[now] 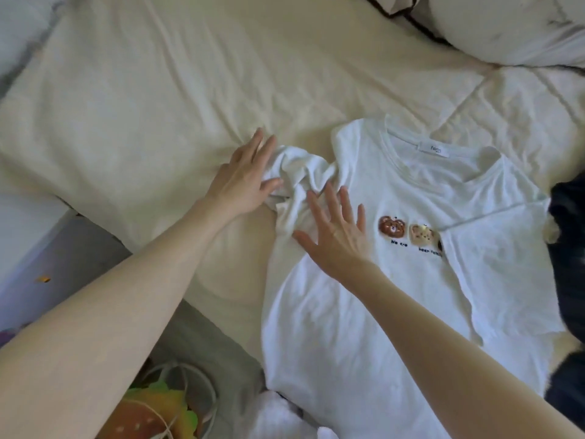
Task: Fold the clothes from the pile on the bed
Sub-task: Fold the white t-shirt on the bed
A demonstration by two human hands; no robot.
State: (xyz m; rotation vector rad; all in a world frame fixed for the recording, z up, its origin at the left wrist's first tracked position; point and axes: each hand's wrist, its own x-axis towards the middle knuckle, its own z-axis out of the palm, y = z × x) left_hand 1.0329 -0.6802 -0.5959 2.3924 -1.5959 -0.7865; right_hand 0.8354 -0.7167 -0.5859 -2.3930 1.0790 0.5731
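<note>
Open hands [243, 182] on white T-shirt [364, 312]

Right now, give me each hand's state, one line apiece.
Left hand: open, fingers on the bunched sleeve, holding nothing.
Right hand: open, flat on the white T-shirt.

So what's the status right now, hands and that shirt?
Left hand open on the bunched sleeve. Right hand open, flat on the white T-shirt. Other sleeve already folded in. Nothing in the way.
</note>
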